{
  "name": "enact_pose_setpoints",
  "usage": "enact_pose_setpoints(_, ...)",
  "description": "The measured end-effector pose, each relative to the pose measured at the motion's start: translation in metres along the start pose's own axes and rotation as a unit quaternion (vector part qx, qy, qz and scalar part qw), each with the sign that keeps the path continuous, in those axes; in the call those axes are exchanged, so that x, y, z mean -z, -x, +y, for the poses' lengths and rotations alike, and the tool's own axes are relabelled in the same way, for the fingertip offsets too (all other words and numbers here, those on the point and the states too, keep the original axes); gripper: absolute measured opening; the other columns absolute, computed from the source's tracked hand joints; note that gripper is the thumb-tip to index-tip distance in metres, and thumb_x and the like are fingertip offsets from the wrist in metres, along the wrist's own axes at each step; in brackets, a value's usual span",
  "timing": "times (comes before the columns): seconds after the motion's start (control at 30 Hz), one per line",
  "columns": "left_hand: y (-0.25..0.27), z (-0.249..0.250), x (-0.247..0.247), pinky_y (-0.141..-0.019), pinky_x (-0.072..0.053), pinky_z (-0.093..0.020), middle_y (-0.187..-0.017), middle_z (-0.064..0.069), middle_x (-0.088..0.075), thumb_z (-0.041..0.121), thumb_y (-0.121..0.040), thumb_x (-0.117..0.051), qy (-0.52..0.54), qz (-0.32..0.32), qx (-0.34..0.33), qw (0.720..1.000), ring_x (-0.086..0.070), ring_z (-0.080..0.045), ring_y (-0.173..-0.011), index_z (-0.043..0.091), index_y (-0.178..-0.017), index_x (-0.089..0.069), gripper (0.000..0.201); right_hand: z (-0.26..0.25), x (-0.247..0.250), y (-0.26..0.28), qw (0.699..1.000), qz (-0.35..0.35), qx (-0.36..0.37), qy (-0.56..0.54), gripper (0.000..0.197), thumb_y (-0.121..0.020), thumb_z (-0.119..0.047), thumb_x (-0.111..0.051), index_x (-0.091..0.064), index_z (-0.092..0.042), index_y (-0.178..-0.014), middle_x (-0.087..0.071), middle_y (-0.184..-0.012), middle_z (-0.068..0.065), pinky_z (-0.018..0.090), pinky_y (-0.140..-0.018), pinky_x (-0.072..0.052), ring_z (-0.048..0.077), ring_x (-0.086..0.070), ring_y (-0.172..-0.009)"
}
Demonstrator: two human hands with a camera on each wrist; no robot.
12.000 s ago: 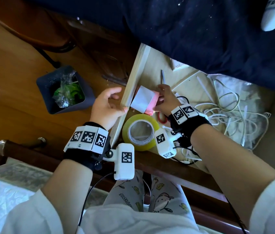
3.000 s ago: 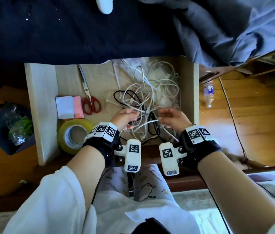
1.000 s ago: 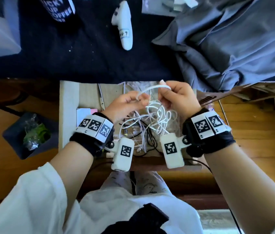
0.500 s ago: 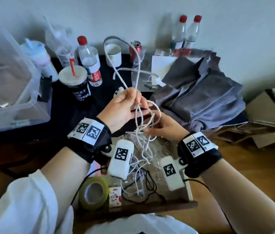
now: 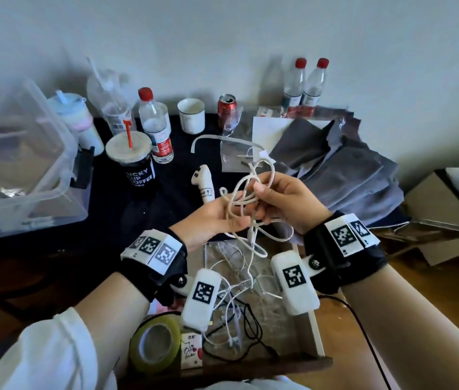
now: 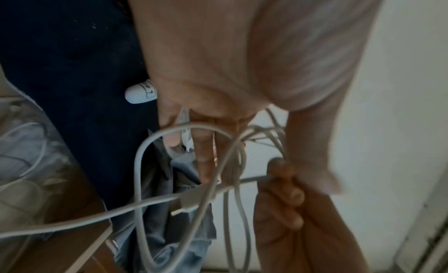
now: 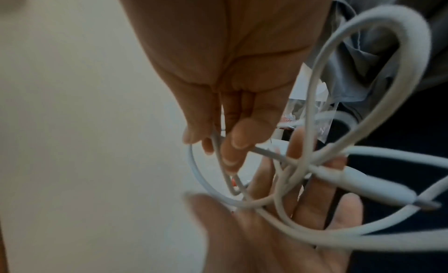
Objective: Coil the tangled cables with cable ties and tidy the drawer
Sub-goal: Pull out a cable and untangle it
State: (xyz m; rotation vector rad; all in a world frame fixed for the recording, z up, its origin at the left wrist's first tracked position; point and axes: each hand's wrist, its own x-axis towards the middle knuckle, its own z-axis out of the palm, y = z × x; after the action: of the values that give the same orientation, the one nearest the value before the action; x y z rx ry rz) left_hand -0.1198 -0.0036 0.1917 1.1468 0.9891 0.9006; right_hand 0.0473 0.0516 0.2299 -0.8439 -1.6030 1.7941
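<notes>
I hold a white cable [image 5: 246,202] up above the open drawer [image 5: 314,327], and it is nowhere near coiled. My right hand [image 5: 286,199] pinches a few of its strands between thumb and curled fingers [image 7: 238,138]. My left hand [image 5: 213,220] lies palm up under the bundle, its fingers nearly straight, so the loops drape across them and are not gripped. One plug end [image 7: 368,187] sticks out sideways from the knot, and loose loops hang from my hands toward the drawer.

As I judge it, the work has barely begun. This one cable is lifted free of the drawer, but its loops cross each other in no order, and no tie is round it. I cannot pick out a cable tie for certain anywhere in view.

Below my hands, in the drawer, the other cables [image 5: 239,294] lie in a white heap with a thin black one running through it. A roll of tape [image 5: 155,343] sits in the drawer's near left corner, with a small card [image 5: 191,351] just beside it.

What is left: straightening this cable, winding it, binding it, then doing the same for the heap and setting the drawer in order.
</notes>
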Motion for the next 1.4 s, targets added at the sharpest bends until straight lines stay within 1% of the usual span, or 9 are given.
enact_pose_setpoints(0.13, 0.002, 0.007, -0.004, -0.08, -0.051, -0.041, -0.065, 0.006, -0.067, 0.014, -0.092, -0.054, -0.024, 0.075, 0.015, 0.997, -0.067, -0.009, -0.07, 0.015, -0.09, -0.06, 0.006, 0.003, 0.003, -0.001, 0.999, -0.007, 0.019, 0.045, 0.014, -0.091, -0.002, -0.049, -0.059, -0.012, -0.092, -0.065, -0.065, -0.004, 0.015, -0.047, -0.044, 0.005, -0.054, -0.049)
enact_pose_setpoints(0.3, 0.003, 0.037, 0.011, -0.06, -0.056, -0.03, -0.05, 0.006, -0.046, -0.007, -0.097, -0.03, 0.123, 0.112, -0.006, 0.986, -0.052, -0.012, -0.058, 0.014, -0.078, -0.045, 0.032, 0.031, 0.034, 0.004, 0.994, 0.089, -0.01, 0.059, 0.018, -0.089, 0.001, -0.053, -0.061, -0.015, -0.088, -0.063, -0.071, -0.003, 0.017, -0.049, -0.041, 0.005, -0.052, -0.049)
enact_pose_setpoints(0.5, -0.001, 0.07, 0.007, -0.061, -0.053, -0.032, -0.049, 0.006, -0.043, -0.003, -0.096, -0.031, 0.244, 0.079, -0.041, 0.966, -0.048, -0.011, -0.055, 0.016, -0.074, -0.046, 0.033, 0.066, 0.005, 0.006, 0.976, -0.081, -0.109, 0.17, 0.048, -0.083, 0.004, -0.062, -0.049, -0.025, -0.118, -0.065, -0.091, -0.018, 0.015, -0.05, -0.046, 0.001, -0.057, -0.055)
enact_pose_setpoints(0.73, 0.014, 0.059, 0.026, -0.07, -0.046, -0.033, -0.049, 0.009, -0.043, 0.003, -0.084, -0.04, 0.302, 0.143, -0.056, 0.941, -0.043, -0.01, -0.055, 0.019, -0.075, -0.047, 0.019, 0.078, 0.013, 0.007, 0.97, -0.062, -0.124, 0.202, 0.028, -0.095, -0.006, -0.047, -0.054, -0.018, -0.071, -0.059, -0.062, -0.008, 0.016, -0.048, -0.04, -0.003, -0.054, -0.05)
enact_pose_setpoints(0.83, 0.02, 0.044, 0.026, -0.058, -0.053, -0.028, -0.049, 0.009, -0.044, 0.002, -0.087, -0.039, 0.329, 0.154, -0.039, 0.931, -0.046, -0.009, -0.053, 0.018, -0.075, -0.044, 0.02, 0.071, 0.013, 0.009, 0.98, -0.07, -0.103, 0.157, 0.018, -0.09, -0.002, -0.055, -0.056, -0.019, -0.088, -0.065, -0.08, -0.005, 0.017, -0.046, -0.039, 0.003, -0.056, -0.054)
enact_pose_setpoints(1.0, 0.014, 0.04, 0.01, -0.059, -0.05, -0.025, -0.05, 0.008, -0.044, 0.01, -0.079, -0.047, 0.333, 0.136, -0.034, 0.933, -0.047, -0.009, -0.055, 0.018, -0.076, -0.042, 0.01, 0.089, -0.026, 0.014, 0.96, -0.169, -0.166, 0.151, 0.066, -0.08, 0.003, -0.065, -0.039, -0.027, -0.133, -0.053, -0.128, -0.007, 0.017, -0.05, -0.045, 0.009, -0.06, -0.065)
enact_pose_setpoints(1.13, 0.015, 0.04, 0.007, -0.058, -0.052, -0.027, -0.05, 0.009, -0.044, 0.011, -0.085, -0.044, 0.352, 0.137, -0.044, 0.925, -0.045, -0.008, -0.053, 0.018, -0.076, -0.043, 0.011, 0.11, -0.049, 0.021, 0.947, -0.185, -0.195, 0.178, 0.018, -0.094, -0.009, -0.05, -0.056, -0.005, -0.111, -0.062, -0.091, -0.005, 0.013, -0.053, -0.05, 0.001, -0.06, -0.063)
enact_pose_setpoints(1.23, 0.022, 0.031, 0.012, -0.063, -0.055, -0.03, -0.05, 0.009, -0.047, 0.005, -0.097, -0.033, 0.359, 0.169, -0.056, 0.916, -0.051, -0.007, -0.054, 0.019, -0.076, -0.045, 0.028, 0.116, -0.038, 0.026, 0.958, -0.119, -0.197, 0.172, 0.029, -0.099, -0.017, -0.042, -0.058, -0.01, -0.076, -0.064, -0.066, -0.007, 0.014, -0.053, -0.048, 0.0, -0.058, -0.056)
enact_pose_setpoints(1.4, 0.034, 0.0, 0.024, -0.053, -0.052, -0.025, -0.058, 0.004, -0.055, -0.001, -0.095, -0.035, 0.411, 0.285, -0.026, 0.866, -0.055, -0.01, -0.049, 0.017, -0.073, -0.05, 0.032, 0.078, -0.002, 0.016, 0.993, 0.018, -0.095, 0.071, 0.039, -0.101, -0.02, -0.03, -0.055, -0.011, -0.073, -0.057, -0.047, -0.005, 0.013, -0.039, -0.033, 0.004, -0.047, -0.037)
